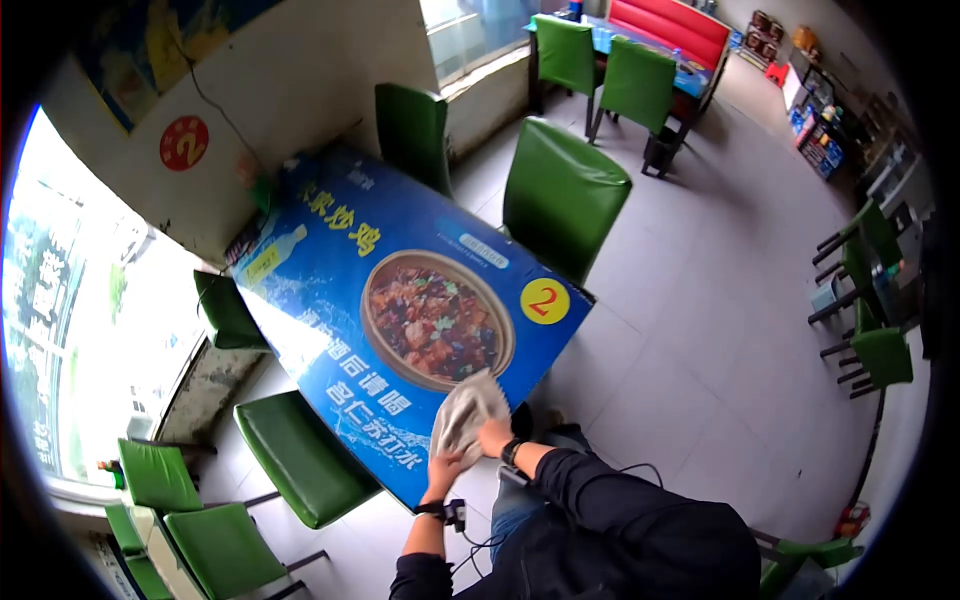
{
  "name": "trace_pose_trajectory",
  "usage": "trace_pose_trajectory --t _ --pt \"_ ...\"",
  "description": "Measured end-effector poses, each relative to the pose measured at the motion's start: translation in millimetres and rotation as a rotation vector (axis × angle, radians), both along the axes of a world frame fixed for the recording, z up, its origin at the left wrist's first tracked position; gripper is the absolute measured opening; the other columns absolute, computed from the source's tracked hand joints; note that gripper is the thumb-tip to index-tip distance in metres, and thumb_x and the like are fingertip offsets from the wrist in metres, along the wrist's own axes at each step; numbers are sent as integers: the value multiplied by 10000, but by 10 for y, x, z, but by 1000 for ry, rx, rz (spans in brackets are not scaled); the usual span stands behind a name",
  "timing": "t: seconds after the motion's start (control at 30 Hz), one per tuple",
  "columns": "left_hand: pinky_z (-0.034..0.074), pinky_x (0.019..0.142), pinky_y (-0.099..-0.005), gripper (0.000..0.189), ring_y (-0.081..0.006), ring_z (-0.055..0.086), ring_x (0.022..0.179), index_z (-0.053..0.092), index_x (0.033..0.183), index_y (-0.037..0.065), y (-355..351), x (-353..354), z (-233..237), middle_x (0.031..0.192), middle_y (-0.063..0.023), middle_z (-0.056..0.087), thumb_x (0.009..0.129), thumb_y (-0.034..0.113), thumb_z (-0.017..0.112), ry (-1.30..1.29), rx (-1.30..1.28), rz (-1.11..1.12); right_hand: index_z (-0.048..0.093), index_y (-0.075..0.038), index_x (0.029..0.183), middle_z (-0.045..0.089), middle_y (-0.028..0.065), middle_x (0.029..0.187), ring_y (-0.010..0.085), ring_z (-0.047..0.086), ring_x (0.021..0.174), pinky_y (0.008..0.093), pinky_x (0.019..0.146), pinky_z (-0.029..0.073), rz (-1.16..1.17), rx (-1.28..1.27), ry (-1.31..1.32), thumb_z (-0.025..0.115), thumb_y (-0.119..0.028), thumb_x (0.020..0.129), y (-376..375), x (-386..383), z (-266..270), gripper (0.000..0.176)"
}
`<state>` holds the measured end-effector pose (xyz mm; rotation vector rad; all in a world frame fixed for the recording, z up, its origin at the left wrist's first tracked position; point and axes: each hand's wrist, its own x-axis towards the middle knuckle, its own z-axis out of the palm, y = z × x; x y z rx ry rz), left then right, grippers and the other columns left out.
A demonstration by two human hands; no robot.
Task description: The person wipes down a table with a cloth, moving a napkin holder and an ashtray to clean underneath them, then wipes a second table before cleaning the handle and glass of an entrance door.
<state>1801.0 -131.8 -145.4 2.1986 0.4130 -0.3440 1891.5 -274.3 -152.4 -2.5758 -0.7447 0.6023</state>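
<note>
A pale grey-beige cloth [464, 412] is bunched at the near edge of a blue printed table [345, 300], partly over the tabletop. My left hand [445, 468] grips the lower left end of the cloth. Close beside it, my right hand [495, 437] is closed on the cloth's right side. Some fingertips are hidden by the folds. The tabletop carries a large picture of a food dish, a yellow circle with a red 2, and printed characters. Both wrists wear dark bands, with a small device at the left one.
Green chairs stand around the table, including one [565, 190] at the far right side and one [300, 455] at the near left. A wall and a bright window [90, 300] border the left. Farther off are a red bench [675, 35], another table and more chairs.
</note>
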Motion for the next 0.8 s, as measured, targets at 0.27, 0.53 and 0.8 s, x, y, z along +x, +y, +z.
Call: trace_pose_trajectory --t 0.27,0.53,0.8 --pt "418 714 -230 411 -158 533 838 439 1085 -58 -354 114 914 965 -119 552 688 20 508 88 -749 173 573 -13 692 576 130 644 228 556 600 302 556 427 -120 602 419 521 -103 584 -991 46 1091 150" --pt "415 737 -246 552 -148 498 906 318 1191 26 -3204 1188 1501 1056 -76 477 690 31 550 282 -929 -531 514 9 918 559 55 772 103 499 677 234 606 409 -614 1014 445 472 -92 695 -3677 53 1651 249" --pt "437 594 -241 157 -122 531 665 522 842 -49 -5924 1618 1447 720 -62 561 706 -16 451 239 -790 -940 394 -12 1097 490 64 950 119 457 911 236 795 369 -933 1394 407 568 -100 721 -5974 -596 1940 423"
